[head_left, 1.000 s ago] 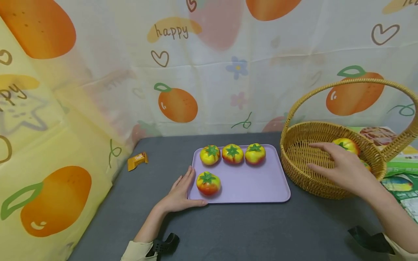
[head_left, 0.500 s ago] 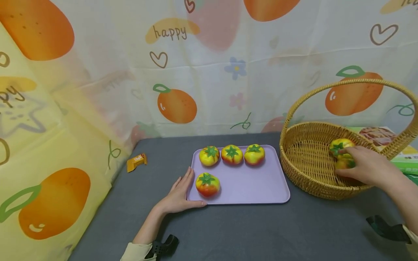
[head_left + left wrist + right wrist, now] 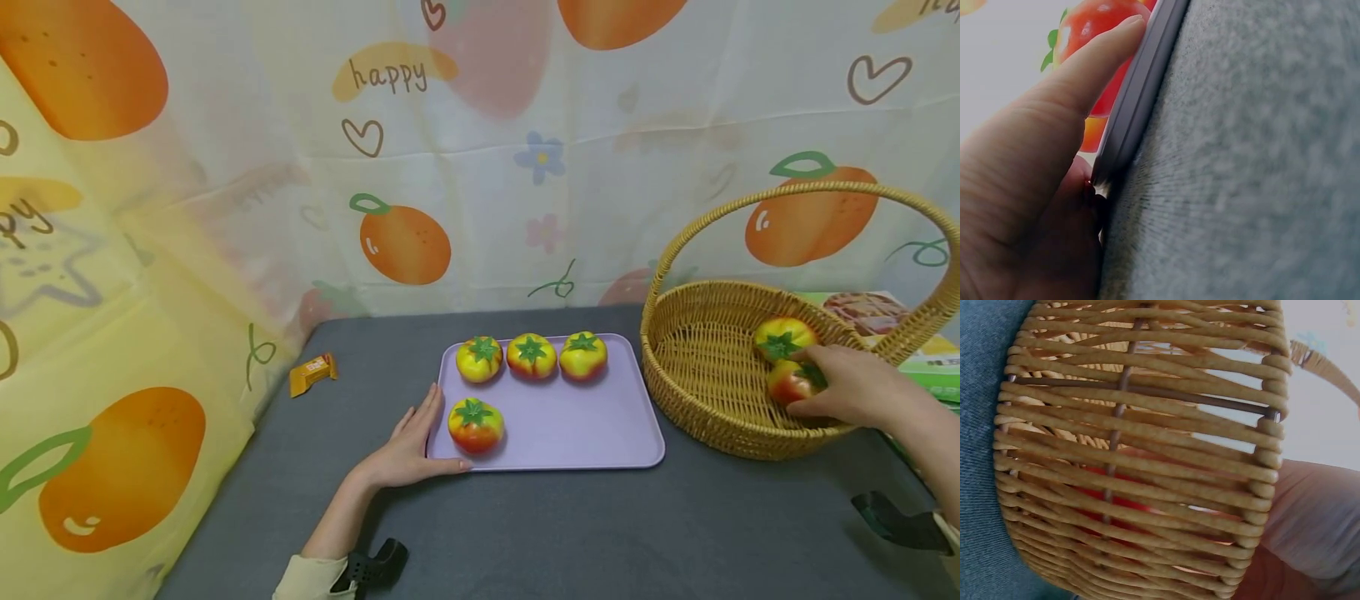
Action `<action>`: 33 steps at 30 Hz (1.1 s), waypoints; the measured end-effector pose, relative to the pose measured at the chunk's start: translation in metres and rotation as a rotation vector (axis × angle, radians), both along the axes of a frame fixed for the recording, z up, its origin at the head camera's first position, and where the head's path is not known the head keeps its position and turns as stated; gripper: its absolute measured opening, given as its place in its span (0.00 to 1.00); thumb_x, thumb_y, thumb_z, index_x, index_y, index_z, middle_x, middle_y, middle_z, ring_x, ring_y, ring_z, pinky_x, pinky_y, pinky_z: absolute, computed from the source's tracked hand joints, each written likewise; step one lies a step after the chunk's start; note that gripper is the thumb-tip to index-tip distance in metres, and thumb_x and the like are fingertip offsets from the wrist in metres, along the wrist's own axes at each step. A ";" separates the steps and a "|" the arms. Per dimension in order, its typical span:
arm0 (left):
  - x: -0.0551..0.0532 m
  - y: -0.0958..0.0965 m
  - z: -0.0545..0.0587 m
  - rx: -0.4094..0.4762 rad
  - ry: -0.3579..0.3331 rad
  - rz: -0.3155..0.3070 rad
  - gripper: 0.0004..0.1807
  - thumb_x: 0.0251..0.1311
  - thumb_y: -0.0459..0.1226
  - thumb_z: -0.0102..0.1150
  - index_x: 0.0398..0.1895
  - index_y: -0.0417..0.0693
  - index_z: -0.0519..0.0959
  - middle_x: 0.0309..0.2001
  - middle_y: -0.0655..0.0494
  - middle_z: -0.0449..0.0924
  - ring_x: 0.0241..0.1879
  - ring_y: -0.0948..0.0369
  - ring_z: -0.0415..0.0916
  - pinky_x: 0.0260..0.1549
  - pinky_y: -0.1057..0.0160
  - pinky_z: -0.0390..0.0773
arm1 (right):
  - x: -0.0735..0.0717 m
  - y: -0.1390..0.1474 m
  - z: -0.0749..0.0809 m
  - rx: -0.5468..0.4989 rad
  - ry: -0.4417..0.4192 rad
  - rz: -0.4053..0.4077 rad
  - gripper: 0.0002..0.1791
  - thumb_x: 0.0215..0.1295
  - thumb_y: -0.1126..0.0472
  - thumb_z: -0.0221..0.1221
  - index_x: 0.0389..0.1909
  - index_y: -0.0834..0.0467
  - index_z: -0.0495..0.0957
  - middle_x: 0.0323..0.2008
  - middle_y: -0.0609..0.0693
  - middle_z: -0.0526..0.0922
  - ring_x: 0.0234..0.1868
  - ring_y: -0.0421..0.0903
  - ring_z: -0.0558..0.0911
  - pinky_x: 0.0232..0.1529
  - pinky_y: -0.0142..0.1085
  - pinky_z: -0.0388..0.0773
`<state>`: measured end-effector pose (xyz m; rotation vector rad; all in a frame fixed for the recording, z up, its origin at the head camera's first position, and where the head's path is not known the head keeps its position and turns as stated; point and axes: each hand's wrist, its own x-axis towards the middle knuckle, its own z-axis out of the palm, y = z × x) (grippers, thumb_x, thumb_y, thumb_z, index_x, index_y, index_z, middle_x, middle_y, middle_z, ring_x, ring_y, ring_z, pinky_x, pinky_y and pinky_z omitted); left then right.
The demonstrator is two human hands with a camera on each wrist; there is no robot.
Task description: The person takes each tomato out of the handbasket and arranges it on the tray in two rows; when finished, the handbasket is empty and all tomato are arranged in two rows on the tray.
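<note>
A lilac tray (image 3: 577,425) lies on the dark table, carrying several yellow-red tomatoes with green star-shaped tops, among them a front-left tomato (image 3: 476,426). At the tray's left front corner rests my left hand (image 3: 405,450), fingers straight along the side and thumb (image 3: 1094,65) against the front rim. To the right stands a wicker basket (image 3: 712,417) with two tomatoes inside. My right hand (image 3: 855,385) reaches in and grips the nearer tomato (image 3: 792,383), thumb and fingers on its right side. The farther tomato (image 3: 783,337) touches it. In the right wrist view, wicker wall (image 3: 1147,437) hides most of the fingers.
An orange-wrapped snack (image 3: 312,374) lies at the table's back left. The basket's tall handle (image 3: 806,187) arches over the opening. Printed packages (image 3: 930,367) sit behind and right of the basket. A fruit-patterned cloth (image 3: 480,192) hangs behind the table.
My right hand has moved rightward and down within the basket, from above it onto the nearer tomato, which has turned slightly. My left hand stays at the tray corner.
</note>
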<state>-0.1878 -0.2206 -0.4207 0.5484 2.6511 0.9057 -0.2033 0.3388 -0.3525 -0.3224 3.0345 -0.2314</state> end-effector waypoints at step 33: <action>-0.001 -0.001 -0.002 0.014 0.015 -0.007 0.63 0.53 0.60 0.66 0.78 0.41 0.36 0.78 0.46 0.27 0.76 0.52 0.30 0.68 0.42 0.29 | 0.016 -0.047 -0.005 -0.301 0.164 0.015 0.40 0.53 0.42 0.71 0.59 0.65 0.74 0.47 0.68 0.80 0.40 0.60 0.79 0.35 0.52 0.72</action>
